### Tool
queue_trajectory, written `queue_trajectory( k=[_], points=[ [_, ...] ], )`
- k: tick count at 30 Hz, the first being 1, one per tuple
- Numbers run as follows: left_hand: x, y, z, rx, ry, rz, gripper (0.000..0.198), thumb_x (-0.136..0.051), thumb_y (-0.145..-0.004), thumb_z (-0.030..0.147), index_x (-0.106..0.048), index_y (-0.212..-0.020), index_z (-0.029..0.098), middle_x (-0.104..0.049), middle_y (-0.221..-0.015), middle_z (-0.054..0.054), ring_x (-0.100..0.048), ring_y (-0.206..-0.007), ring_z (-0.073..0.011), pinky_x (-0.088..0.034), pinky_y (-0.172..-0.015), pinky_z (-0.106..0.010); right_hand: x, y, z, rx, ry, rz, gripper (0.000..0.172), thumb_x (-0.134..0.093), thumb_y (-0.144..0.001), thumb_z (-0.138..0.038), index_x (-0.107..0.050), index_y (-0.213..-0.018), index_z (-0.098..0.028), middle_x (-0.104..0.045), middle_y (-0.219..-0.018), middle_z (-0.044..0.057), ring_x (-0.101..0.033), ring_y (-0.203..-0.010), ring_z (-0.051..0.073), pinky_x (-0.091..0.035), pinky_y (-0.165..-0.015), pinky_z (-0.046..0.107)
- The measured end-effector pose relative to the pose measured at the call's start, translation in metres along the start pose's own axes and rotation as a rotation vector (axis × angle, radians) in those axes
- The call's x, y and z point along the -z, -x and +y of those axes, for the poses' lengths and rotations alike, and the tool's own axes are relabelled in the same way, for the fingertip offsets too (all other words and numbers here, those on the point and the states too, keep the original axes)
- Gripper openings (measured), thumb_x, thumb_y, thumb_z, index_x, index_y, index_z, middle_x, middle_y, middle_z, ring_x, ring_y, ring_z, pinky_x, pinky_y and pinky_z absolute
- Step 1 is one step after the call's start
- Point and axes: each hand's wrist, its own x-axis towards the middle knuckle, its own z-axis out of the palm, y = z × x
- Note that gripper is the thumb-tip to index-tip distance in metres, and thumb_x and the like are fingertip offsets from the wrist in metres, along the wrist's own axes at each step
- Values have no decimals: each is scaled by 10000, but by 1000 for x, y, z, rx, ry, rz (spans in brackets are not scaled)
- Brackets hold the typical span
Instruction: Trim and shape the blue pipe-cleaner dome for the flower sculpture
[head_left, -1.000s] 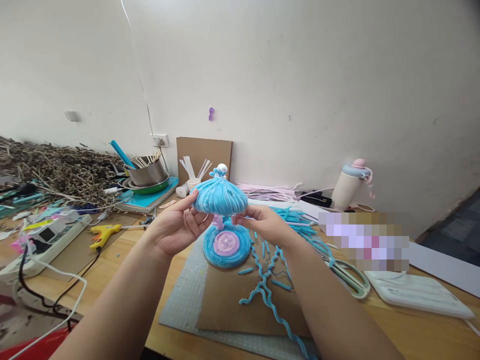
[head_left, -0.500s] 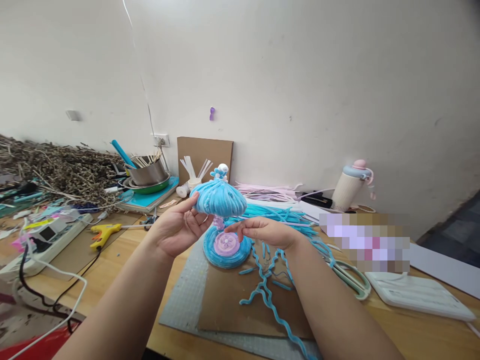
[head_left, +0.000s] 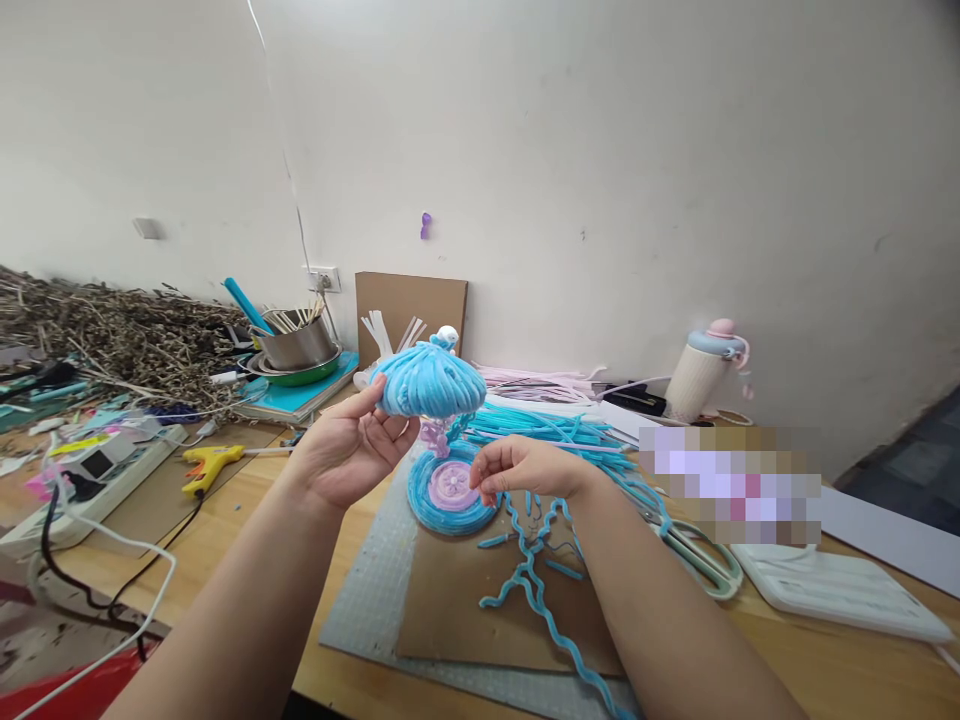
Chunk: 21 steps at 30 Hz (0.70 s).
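My left hand (head_left: pixel 356 440) is closed on the edge of a fluffy blue pipe-cleaner dome (head_left: pixel 431 380), a skirt-like piece with a small white ball on top, held tilted above the work area. Pink and blue pieces dangle under the dome. Just below lies a round coil (head_left: pixel 420 505) of blue pipe cleaner with a pink centre. My right hand (head_left: pixel 521 468) hovers at the coil's right side, its fingers curled together; whether anything is between them I cannot make out. Crimped blue pipe cleaners (head_left: pixel 536 580) lie on the cardboard (head_left: pixel 465 625) below it.
Blue pipe cleaners (head_left: pixel 555 428) are bunched behind my right hand, with scissors (head_left: pixel 701 560) to their right. A yellow glue gun (head_left: pixel 206 468) and a power strip (head_left: pixel 142 465) lie on the left. At the back stand a metal bowl (head_left: pixel 300 348) and a bottle (head_left: pixel 697 375).
The blue dome has moved slightly left and tipped, hiding more of the figure on top. My right hand has shifted a little right, off the coil's pink centre.
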Motion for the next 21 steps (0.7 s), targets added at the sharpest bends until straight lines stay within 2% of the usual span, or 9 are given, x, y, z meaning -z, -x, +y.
queue_trajectory(
  k=[7,17,21],
  points=[
    [2,1,3,-2,-2,2,189,-433,-957,206,-609,-941,141,-746,-731,-24,-714,-648,-138,-567,-693,-307,2,-1,2,-6,38,-20,336,-705,-764,-269,-658,-1080,-162,-613,-737,-19,-580,-706,111,-446,-693,248],
    [1,3,5,-42,-12,17,159,-448,-946,197,-602,-926,163,-744,-731,-36,-713,-637,-152,-562,-682,-316,2,0,3,18,16,-89,435,-732,-744,-282,-617,-1148,-170,-600,-843,9,-578,-793,120,-451,-767,271],
    [0,4,5,-49,-10,9,168,-442,-947,201,-605,-922,167,-738,-718,-34,-709,-629,-157,-562,-670,-323,1,0,3,16,33,-72,429,-721,-752,-316,-623,-1141,-166,-609,-844,16,-590,-791,126,-461,-778,284]
  ],
)
